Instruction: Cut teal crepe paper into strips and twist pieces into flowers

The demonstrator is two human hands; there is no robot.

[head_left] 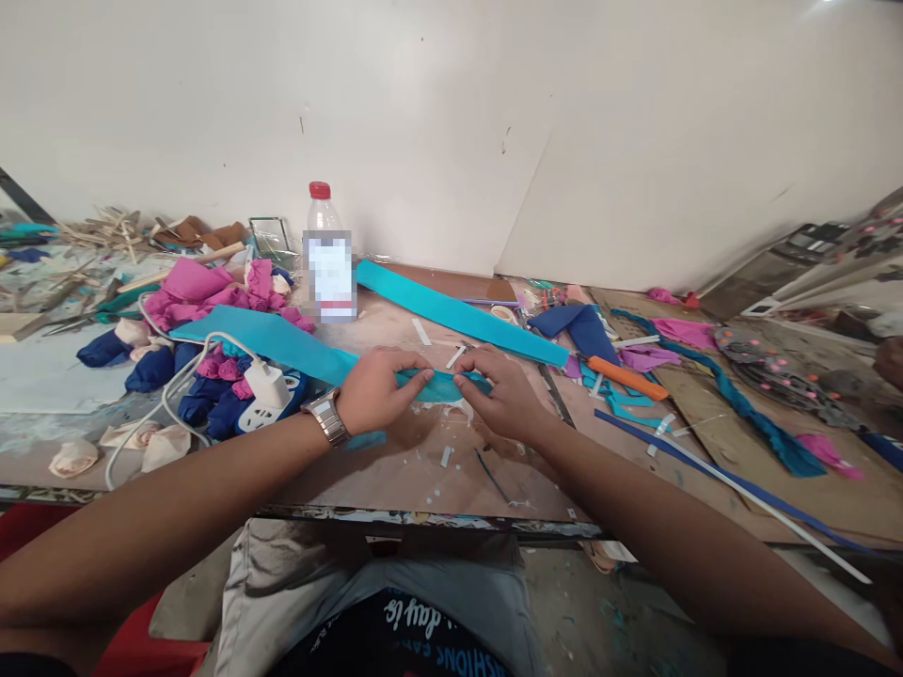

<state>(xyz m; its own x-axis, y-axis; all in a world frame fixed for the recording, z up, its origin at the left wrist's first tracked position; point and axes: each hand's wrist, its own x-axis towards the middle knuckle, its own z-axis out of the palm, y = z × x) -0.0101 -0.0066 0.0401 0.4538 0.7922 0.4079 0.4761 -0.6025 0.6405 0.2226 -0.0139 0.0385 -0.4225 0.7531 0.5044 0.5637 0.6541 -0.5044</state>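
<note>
A long turquoise fabric strip (pixel 282 340) runs from the pile on the left to the middle of the table, where both hands pinch it near its end. My left hand (pixel 381 385), with a metal watch (pixel 328 417) at the wrist, grips the strip between thumb and forefinger. Close beside it, my right hand (pixel 502 390) pinches the same strip close to its right end. The stretch between the fingertips looks folded or gathered. Behind the hands lies a second turquoise fabric strip (pixel 458 315), flat and touched by neither hand.
A red-capped bottle (pixel 324 212) stands near the wall. To the left are magenta fabric pieces (pixel 194 287), dark blue bundles and a power strip (pixel 262 414) with a white charger and cable. An orange-handled cutter (pixel 626 376) and fabric scraps lie right. Another person's hand shows at the far right edge.
</note>
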